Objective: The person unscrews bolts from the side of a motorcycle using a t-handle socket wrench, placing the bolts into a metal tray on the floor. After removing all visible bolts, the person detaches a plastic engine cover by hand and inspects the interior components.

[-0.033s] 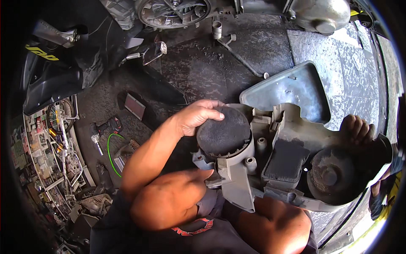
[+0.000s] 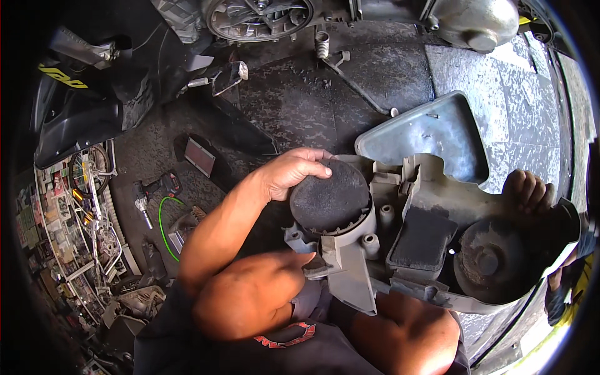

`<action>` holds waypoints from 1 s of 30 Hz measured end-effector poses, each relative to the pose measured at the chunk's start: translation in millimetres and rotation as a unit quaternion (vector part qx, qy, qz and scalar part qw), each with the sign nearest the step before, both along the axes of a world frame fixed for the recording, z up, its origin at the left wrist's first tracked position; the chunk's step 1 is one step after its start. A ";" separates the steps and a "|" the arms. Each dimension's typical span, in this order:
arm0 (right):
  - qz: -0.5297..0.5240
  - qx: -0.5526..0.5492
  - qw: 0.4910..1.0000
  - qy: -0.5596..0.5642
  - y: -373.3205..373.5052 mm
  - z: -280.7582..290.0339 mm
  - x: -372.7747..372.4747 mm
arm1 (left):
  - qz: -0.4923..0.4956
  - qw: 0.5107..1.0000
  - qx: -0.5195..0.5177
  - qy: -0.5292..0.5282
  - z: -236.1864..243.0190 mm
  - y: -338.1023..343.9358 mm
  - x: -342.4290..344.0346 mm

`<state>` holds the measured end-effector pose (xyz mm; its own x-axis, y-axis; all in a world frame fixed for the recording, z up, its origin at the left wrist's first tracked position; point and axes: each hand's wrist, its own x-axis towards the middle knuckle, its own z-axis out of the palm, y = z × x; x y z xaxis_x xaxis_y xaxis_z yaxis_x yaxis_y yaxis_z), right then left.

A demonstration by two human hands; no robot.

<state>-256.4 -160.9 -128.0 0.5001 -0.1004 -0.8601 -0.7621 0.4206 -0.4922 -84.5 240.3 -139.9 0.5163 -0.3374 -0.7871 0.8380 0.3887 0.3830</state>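
My left hand (image 2: pixel 292 175) grips the upper left edge of a round black foam pad (image 2: pixel 328 200), which sits in the ring of a dirty grey plastic housing (image 2: pixel 347 275) held over my legs. My right hand (image 2: pixel 528 190) has its fingers curled over the housing's far right rim. The housing also carries a dark rectangular foam piece (image 2: pixel 419 237) in a middle section and a round, grimy recess (image 2: pixel 490 256) on the right.
A metal tray (image 2: pixel 387 137) lies beyond the housing. Vehicle engine parts (image 2: pixel 475 22) and black body panels (image 2: pixel 94 119) are above and left. A power tool (image 2: pixel 159 190), green hose (image 2: pixel 164 228) and metal rod (image 2: pixel 356 87) are on the floor. A cluttered rack (image 2: pixel 69 231) stands at left.
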 end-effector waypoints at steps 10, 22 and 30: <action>-0.003 -0.007 0.999 -0.042 -4.5 -10.8 29.1 | -0.135 0.974 0.104 -0.150 -4.1 -1.2 -5.4; -0.009 -0.005 0.998 -0.065 -9.1 -19.3 42.9 | -0.267 0.738 0.464 -0.410 5.3 -28.2 -20.7; -0.013 0.000 0.997 -0.076 -9.2 -22.1 46.7 | -0.305 0.804 0.276 -0.429 13.4 -14.2 -17.9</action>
<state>-209.8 -170.1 -150.0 0.6216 -0.1158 -0.7747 -0.6677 0.4388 -0.6013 -102.5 226.1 -126.5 0.8201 -0.4556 -0.3461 0.1431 -0.4223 0.8951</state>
